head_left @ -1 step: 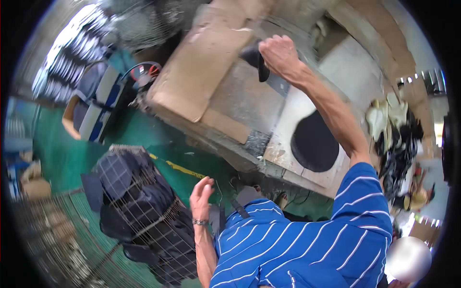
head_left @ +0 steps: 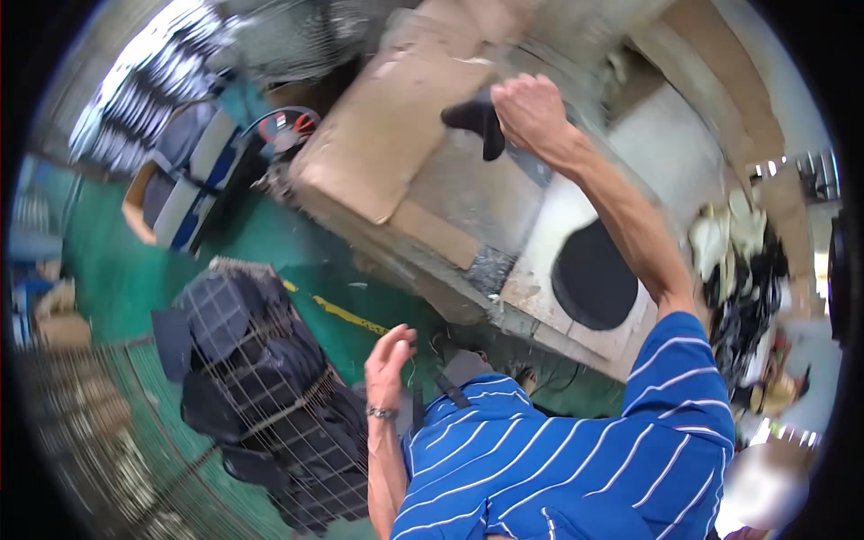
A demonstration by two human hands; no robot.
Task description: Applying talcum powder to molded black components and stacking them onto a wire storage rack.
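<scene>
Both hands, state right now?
Left hand: open, loosely curled, nothing visible in it.
Right hand: closed, holding a black, curved, two-lobed piece; material unclear.

Right hand (head_left: 529, 110): clenched, your arm outstretched over the table (head_left: 454, 286)
Left hand (head_left: 387, 364): your fingers loosely curled, outside the table's near edge

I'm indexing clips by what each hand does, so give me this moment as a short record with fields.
Right hand: closed on a dark, curved-edged piece, arm stretched out over the worn, pale-topped worktable
Left hand: nothing visible in it, fingers loosely bent, held off the table
On table: black, round, flat piece; large brown cardboard sheet
Left side: dark pieces seen through a metal wire grid
Floor: green, with a yellow strip
Unclear: held piece's material
</scene>
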